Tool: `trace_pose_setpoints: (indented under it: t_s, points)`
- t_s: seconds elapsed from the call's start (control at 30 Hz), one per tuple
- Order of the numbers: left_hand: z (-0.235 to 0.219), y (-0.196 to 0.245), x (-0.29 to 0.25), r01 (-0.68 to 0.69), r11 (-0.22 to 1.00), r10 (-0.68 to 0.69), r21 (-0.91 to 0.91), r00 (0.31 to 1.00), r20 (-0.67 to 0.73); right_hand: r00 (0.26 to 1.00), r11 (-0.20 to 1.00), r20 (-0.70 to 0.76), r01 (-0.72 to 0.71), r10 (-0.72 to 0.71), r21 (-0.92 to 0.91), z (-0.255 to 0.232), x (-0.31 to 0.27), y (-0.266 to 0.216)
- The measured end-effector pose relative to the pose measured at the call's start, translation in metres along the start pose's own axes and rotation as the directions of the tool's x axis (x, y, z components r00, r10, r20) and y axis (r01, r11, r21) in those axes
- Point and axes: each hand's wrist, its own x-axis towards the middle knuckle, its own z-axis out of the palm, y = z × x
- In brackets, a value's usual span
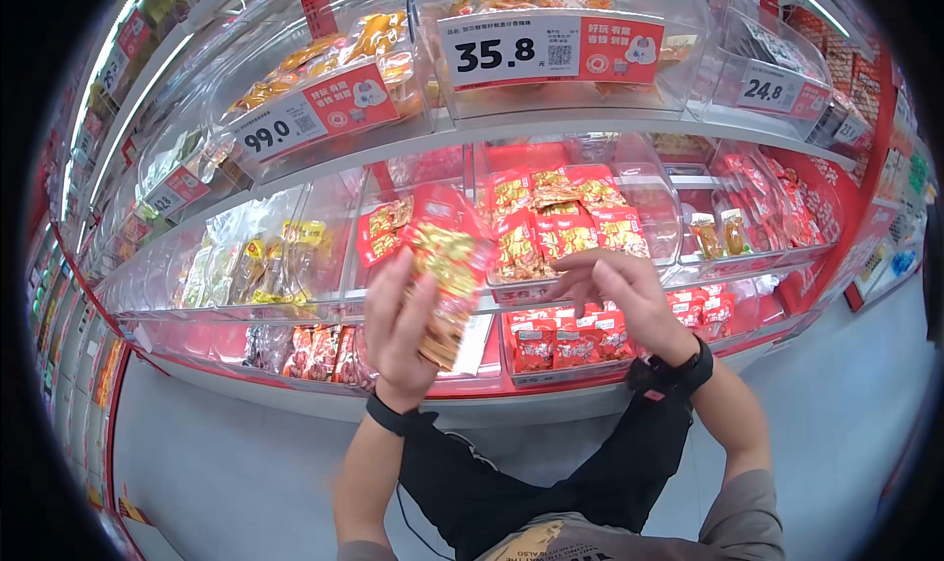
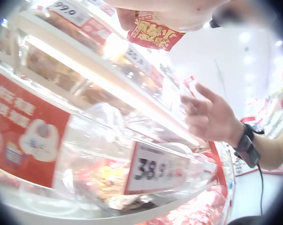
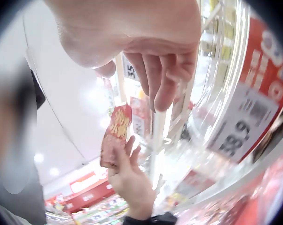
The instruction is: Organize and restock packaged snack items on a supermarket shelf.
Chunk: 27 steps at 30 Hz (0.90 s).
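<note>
Shelf of clear bins with red snack packs stands beyond the fingers, price tags above. Left hand grips a stack of packets: flat, glossy red wrappers with gold-yellow print, held upright and fanned above the thumb. Right hand just beside the stack, fingers loosely spread and bent, holding nothing, tips toward the bin front.

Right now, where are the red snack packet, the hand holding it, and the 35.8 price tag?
red snack packet (image 1: pixel 444 266), head view, on its gold printed middle.
left hand (image 1: pixel 393 335), head view, on the back of the hand gripping the packet.
35.8 price tag (image 1: pixel 511 52), head view, on the white part by the digits.
</note>
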Motion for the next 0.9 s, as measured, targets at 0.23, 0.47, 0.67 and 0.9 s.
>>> trace_pose_setpoints:
  t_s: [0.23, 0.47, 0.67, 0.9]
  points:
    - [0.022, 0.04, -0.013, -0.058, 0.969, 0.129, -0.241, 0.948, 0.291, 0.996, 0.977, -0.048, -0.07, 0.081, 0.2, 0.027, -0.014, -0.001]
    - [0.012, -0.048, -0.011, 0.384, 0.923, -0.363, -0.013, 0.883, 0.299, 0.898, 0.95, -0.398, 0.064, -0.189, -0.307, -0.022, 0.017, 0.018]
    - [0.028, -0.135, -0.014, 0.587, 0.74, -0.557, 0.329, 0.26, 0.789, 0.882, 0.921, -0.452, -0.057, -0.134, -0.385, -0.062, 0.06, 0.062]
    - [0.046, -0.16, -0.02, 0.353, 0.727, -0.608, 0.588, -0.064, 0.791, 0.919, 0.972, -0.393, -0.127, 0.041, -0.197, -0.063, 0.059, 0.068]
